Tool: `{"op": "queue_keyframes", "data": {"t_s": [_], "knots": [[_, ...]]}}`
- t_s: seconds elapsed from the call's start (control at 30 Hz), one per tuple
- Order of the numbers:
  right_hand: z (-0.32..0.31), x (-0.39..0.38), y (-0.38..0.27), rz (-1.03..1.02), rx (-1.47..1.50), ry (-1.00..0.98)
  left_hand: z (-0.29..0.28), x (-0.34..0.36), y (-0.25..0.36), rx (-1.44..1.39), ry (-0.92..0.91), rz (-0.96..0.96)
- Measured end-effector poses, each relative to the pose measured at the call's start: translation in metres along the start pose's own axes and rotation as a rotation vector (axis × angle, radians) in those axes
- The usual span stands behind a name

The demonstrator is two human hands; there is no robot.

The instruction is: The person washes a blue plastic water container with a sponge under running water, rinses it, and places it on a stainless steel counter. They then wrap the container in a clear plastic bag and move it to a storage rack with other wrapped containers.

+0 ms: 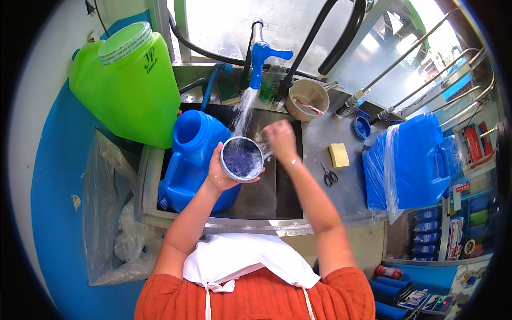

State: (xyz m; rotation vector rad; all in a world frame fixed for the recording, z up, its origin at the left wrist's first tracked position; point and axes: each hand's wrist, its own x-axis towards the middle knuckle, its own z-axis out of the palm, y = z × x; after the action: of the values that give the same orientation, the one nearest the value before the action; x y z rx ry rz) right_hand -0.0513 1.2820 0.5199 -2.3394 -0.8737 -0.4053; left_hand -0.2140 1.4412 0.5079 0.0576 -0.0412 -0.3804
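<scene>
My left hand [220, 173] grips a round lid [242, 159], blue inside with a pale rim, its hollow side up. Water pours into it from a blue-handled faucet [260, 56] above the sink [285, 202]. Just right of the lid is my right hand [280, 141], fingers curled and blurred by motion; whether something small is in them is hidden. Left of my left hand, a blue jug [184, 176] with an uncapped wide mouth leans in the sink.
A green container [133, 88] stands at the left. On the right counter are a beige dipper [306, 101], a yellow sponge [338, 155], scissors [329, 176], a blue cap [361, 128] and a plastic-wrapped blue jug [410, 165]. Clear plastic bags [106, 213] hang left of the sink.
</scene>
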Motion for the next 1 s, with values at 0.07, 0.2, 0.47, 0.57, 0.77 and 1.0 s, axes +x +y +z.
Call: {"op": "queue_keyframes", "data": {"t_s": [0.07,0.2,0.47,0.57,0.77,1.0], "knots": [[-0.018,0.043,0.053,-0.061,-0.315,0.147,0.001,0.014,0.001,0.076,0.008,0.023],[-0.024,0.094,0.144,0.198,-0.625,0.063,0.009,0.031,0.005,0.182,0.090,0.102],[-0.065,0.050,0.049,0.036,-0.334,0.192,0.007,0.031,0.022,0.255,0.212,0.318],[-0.056,-0.036,-0.022,-0.086,0.181,-0.119,-0.002,0.034,0.031,0.299,0.160,0.371],[-0.005,-0.113,-0.032,0.524,1.320,-0.691,-0.009,0.037,0.036,0.364,0.253,0.299],[-0.013,-0.084,-0.012,0.347,1.143,-0.831,-0.005,0.025,0.043,0.461,0.298,0.223]]}}
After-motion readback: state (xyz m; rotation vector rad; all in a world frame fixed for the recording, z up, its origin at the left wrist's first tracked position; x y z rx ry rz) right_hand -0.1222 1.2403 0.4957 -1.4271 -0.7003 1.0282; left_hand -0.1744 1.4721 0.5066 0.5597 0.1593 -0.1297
